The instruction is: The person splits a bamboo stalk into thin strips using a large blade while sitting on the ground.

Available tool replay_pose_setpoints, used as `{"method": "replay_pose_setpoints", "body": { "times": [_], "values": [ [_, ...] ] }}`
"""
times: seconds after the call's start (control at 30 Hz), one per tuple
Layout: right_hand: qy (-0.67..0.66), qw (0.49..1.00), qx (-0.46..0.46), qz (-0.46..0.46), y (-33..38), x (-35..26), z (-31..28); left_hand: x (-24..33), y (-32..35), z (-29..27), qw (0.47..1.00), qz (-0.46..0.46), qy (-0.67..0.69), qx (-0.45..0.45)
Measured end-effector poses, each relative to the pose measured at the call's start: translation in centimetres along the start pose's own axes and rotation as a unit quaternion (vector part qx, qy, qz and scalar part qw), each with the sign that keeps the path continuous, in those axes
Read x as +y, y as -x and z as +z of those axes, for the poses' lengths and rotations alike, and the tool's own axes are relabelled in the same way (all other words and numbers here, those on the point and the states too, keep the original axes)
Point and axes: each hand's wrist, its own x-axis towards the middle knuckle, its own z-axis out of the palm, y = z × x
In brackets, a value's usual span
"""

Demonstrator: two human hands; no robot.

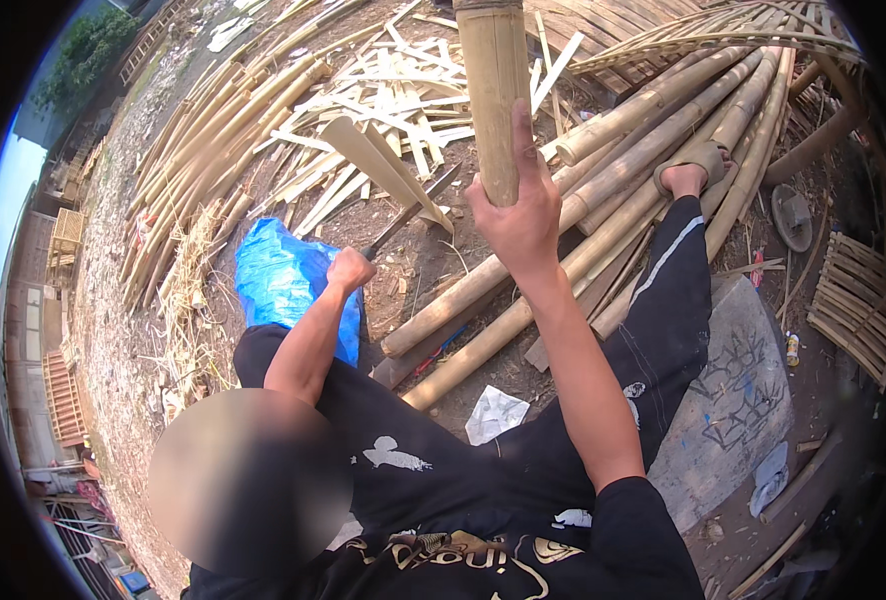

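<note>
Splitting bamboo outdoors.
The right hand [519,215] has its grip wrapped round an upright tan bamboo pole [494,95]; the left hand [349,270] is fisted on a dark-bladed knife [410,213], with a crumpled blue plastic sheet [288,280] just below it.

The bamboo pole [493,95] in the right hand [518,215] looked smooth, matt tan. The blade [413,212] held by the left hand [350,270] was dull dark metal. Left of that hand, the blue tarp [283,280] was glossy, crinkled plastic.
</note>
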Motion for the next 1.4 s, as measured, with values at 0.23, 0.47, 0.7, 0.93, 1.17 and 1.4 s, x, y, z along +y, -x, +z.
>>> {"method": "replay_pose_setpoints", "body": {
  "times": [0.23, 0.47, 0.7, 0.93, 1.17, 1.4],
  "values": [
    [0.172, 0.825, -0.42, 0.336, 13.8, 8.9, 1.2, 1.8, 0.7, -1.8, 0.989, 0.082, -0.121, -0.019],
    [-0.124, 0.958, -0.174, 0.19, 6.5, 7.7, -1.8, 1.4, -0.9, 0.5, 0.999, -0.031, -0.014, -0.028],
    [0.016, 0.992, 0.12, -0.022, -0.2, 1.3, 2.5, 1.7, 0.4, -0.5, 0.998, -0.019, 0.004, -0.058],
    [0.177, 0.875, -0.362, 0.269, 13.3, 10.8, 3.4, 1.7, -2.2, 0.2, 0.998, -0.002, -0.034, -0.054],
    [-0.038, 0.975, -0.173, 0.131, 0.9, 4.6, -0.2, 1.1, -2.0, 2.5, 0.998, -0.043, 0.03, -0.035],
    [0.04, 0.992, 0.085, -0.078, -2.4, -0.2, 3.1, 1.7, -1.8, 2.1, 0.997, -0.049, 0.043, -0.045]
  ]
}}
